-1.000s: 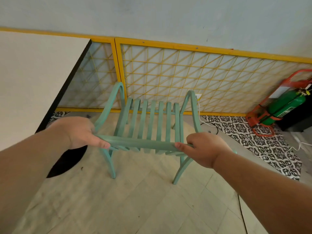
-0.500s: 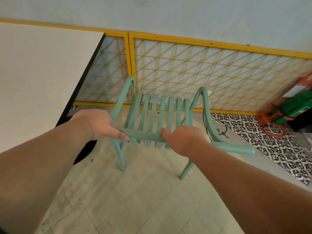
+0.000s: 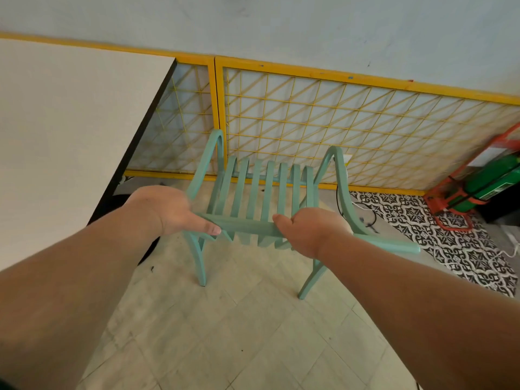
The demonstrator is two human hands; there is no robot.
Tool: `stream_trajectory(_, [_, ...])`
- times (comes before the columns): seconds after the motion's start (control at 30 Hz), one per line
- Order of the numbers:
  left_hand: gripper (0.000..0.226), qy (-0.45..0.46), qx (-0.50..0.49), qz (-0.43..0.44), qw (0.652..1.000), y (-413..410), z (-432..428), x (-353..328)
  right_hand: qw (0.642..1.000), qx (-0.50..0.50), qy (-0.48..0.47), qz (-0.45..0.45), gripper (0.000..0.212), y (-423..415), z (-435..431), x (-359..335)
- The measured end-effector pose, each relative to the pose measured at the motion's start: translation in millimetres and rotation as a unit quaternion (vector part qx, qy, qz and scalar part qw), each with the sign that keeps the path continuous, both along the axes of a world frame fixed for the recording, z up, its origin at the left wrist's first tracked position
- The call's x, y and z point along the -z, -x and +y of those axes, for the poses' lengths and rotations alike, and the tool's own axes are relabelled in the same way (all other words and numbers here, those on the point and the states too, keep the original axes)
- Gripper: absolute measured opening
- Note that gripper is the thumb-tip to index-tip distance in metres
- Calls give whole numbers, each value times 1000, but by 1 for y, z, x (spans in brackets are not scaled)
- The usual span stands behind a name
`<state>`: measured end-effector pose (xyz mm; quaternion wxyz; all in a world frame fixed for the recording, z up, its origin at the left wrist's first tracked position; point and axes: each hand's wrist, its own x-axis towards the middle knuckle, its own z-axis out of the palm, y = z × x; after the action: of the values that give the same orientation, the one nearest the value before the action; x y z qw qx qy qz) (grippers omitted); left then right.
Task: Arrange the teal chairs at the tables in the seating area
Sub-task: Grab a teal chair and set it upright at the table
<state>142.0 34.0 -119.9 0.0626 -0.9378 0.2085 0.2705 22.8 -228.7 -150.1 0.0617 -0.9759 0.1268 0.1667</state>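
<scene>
Teal chair [image 3: 269, 190], seen from behind and above, is sitting upright over the pale tiled floor [image 3: 225, 319]; whether its legs are touching cannot be told. The left hand [image 3: 166, 209] is gripping the left end of the chair's top rail [image 3: 247, 225], thumb lying along the near face and fingers wrapping out of sight. The right hand [image 3: 312, 232] is gripping the right end likewise. Left of the chair, a white table [image 3: 70, 136] is lying close by. Behind the chair, a yellow lattice panel [image 3: 351, 130] is running along the wall. Far right of the chair, a green extinguisher [image 3: 495, 178] is leaning in an orange stand.
</scene>
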Motion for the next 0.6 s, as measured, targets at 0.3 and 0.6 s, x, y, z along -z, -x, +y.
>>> stream_trajectory(0.3, [109,2,-19,4,1000,24,-17,-3,1000,-9,11,3,78,5,-19,-11])
stream_trajectory(0.6, [116,3,-63,-7,998,60,-38,5,997,-61,27,22,79,7,-51,-17])
